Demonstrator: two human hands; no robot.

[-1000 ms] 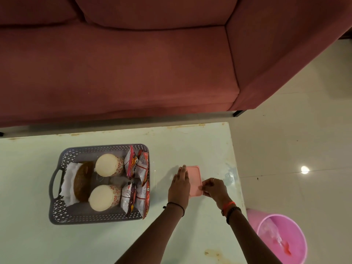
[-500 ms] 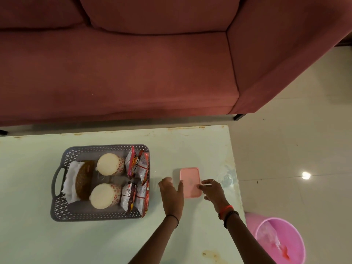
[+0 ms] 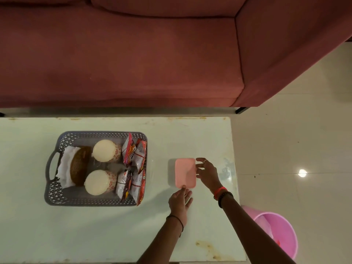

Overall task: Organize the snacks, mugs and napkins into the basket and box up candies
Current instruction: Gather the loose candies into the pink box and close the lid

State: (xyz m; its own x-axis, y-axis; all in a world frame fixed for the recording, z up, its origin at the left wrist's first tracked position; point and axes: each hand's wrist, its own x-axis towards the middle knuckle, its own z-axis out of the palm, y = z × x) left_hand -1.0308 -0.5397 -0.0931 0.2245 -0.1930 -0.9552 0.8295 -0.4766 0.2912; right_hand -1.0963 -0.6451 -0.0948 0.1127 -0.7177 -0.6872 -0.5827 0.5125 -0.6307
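Observation:
A pink lidded box lies flat on the pale table, right of a grey perforated basket. The basket holds two white mugs, several red and white snack packets, and white napkins under a brown woven holder. My left hand lies just below the box, fingers straight, one fingertip touching its near edge. My right hand is at the box's right side, fingers spread and touching that edge.
A maroon sofa runs along the far side of the table. A pink bucket stands on the tiled floor past the table's right edge. A brown stain marks the table near its front edge.
My left hand slid off the box's left side and drew back to below its near edge. My right hand stayed at the box's right side and its fingers opened. The lid now lies fully uncovered.

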